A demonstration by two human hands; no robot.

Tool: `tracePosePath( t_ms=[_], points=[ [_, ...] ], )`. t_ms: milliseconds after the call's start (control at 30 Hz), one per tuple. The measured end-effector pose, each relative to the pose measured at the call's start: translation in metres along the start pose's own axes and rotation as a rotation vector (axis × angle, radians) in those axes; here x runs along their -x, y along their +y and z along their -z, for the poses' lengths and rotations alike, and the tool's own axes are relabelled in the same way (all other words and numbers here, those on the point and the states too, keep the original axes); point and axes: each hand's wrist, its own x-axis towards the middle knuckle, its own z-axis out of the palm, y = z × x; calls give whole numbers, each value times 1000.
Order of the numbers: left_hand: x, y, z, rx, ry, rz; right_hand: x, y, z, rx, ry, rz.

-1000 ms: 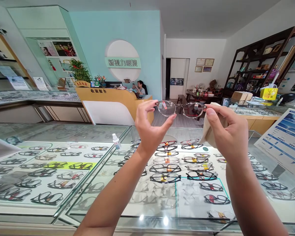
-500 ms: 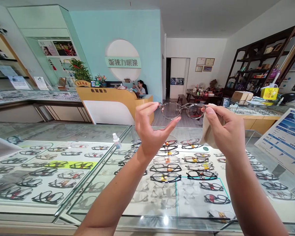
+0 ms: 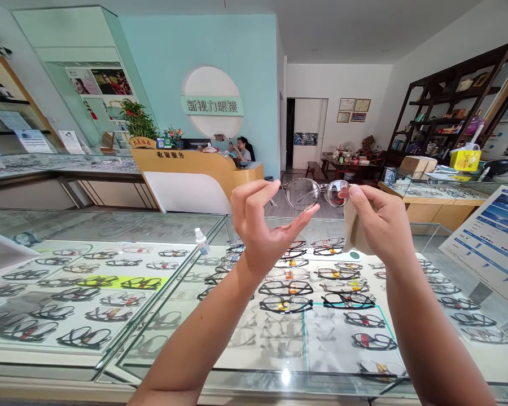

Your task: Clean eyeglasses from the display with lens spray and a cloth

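Observation:
A pair of round, thin-rimmed eyeglasses (image 3: 302, 194) is held up above the glass display case (image 3: 220, 361). My left hand (image 3: 260, 217) grips the frame at its left end, fingers bent behind and thumb under the left lens. At the other end, my right hand (image 3: 379, 217) pinches the rim near the right lens, with a beige cloth (image 3: 355, 228) bunched in its fingers and hanging below. Red marking shows on the right lens. Under the hands, several rows of eyeglasses (image 3: 285, 288) lie inside the case.
A small white bottle (image 3: 202, 242) stands on the glass left of my hands. A printed sign (image 3: 491, 242) leans at the right. Another case section (image 3: 80, 304) with eyeglasses lies left. Beyond are a wood-and-white counter (image 3: 186, 180) and a seated person (image 3: 242, 151).
The eyeglasses have turned, so the right lens looks narrower and a temple shows through the left lens. My right hand has moved slightly left, towards my left hand.

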Motion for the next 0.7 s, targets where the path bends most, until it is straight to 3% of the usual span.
tracePosePath(
  t_ms=[233, 600, 700],
  points=[
    [-1, 2, 0, -36, 10, 5, -1, 4, -2, -14, 4, 4],
    [6, -10, -6, 63, 27, -17, 3, 4, -2, -5, 143, 120],
    [3, -10, -7, 72, -12, 49, 4, 2, -1, 34, 165, 137]
  ],
)
